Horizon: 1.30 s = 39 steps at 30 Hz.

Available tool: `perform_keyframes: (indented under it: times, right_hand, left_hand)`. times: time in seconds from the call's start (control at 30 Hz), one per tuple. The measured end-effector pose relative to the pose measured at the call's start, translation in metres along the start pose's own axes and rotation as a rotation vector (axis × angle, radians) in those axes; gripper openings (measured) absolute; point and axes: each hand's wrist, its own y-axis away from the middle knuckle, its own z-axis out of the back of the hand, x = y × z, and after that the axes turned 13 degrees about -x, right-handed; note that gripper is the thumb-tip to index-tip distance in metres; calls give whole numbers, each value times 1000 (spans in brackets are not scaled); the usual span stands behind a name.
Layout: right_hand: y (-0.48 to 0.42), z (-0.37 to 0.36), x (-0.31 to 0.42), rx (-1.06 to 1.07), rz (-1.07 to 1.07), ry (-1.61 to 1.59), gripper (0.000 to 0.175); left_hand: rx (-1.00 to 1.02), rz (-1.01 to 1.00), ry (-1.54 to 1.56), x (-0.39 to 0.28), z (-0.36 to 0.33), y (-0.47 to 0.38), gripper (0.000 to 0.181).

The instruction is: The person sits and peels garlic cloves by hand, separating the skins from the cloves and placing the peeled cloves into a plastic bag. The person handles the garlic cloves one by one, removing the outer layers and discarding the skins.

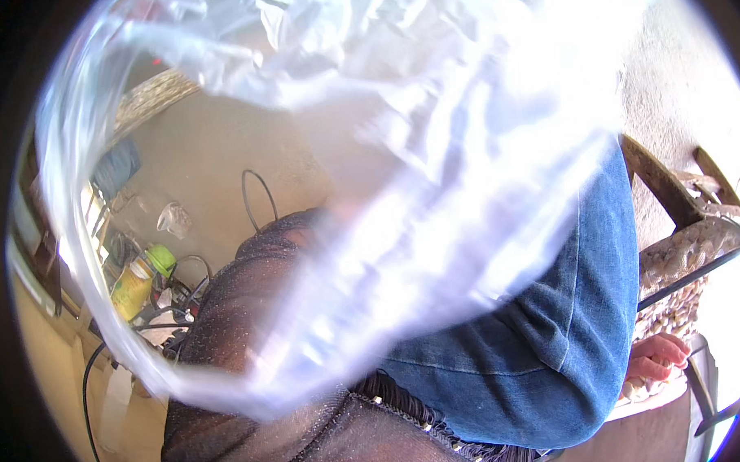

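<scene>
A crumpled clear plastic bag (408,260) fills the upper middle of the view close to the camera, blurred by motion and glare. Its open rim loops down the left side. My left hand is not in view; what grips the bag cannot be seen. Beneath the film lies sheer dark glittery fabric (222,370) with a beaded fringe. A leg in blue jeans (534,372) bends to the right. Past it, a hand (652,358) curls at small pale pieces (637,390) in a pale bowl (648,401). It may be my right hand; its wrist is hidden.
A wooden chair frame (661,181) stands at right by a heap of small shell-like pieces (672,303). At left are a yellow container (131,292), a lime-green cup-like item (161,259) and black cables (89,393). A small clear plastic item (174,219) lies on the floor (220,150).
</scene>
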Motion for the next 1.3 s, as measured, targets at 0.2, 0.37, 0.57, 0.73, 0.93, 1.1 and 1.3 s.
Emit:
perform_keyframes:
  times: [0.2, 0.37, 0.57, 0.73, 0.93, 1.1, 1.3]
  right_hand:
    - [1, 7, 11, 1, -170, -6, 39]
    - [-3, 7, 15, -22, -419, 22, 40]
    - [-2, 10, -4, -44, -432, 149, 40]
    - [3, 18, -17, -56, -307, 86, 33]
    - [3, 9, -33, -84, -259, 9, 26]
    - [17, 15, -7, -29, -97, -56, 22]
    - [43, 38, 58, 93, -1, -18, 25]
  left_hand:
    - [-28, 74, 95, 6, -34, -11, 45]
    - [-167, 73, 203, 19, -57, -39, 31]
    - [-397, 229, 184, 20, -69, -47, 18]
    - [-182, 172, 675, -32, -6, -29, 19]
    - [-178, -25, 867, -86, 103, 7, 14]
    - [-788, -349, 36, -110, 179, 28, 15]
    - [-547, -492, 226, -202, 193, 1, 17]
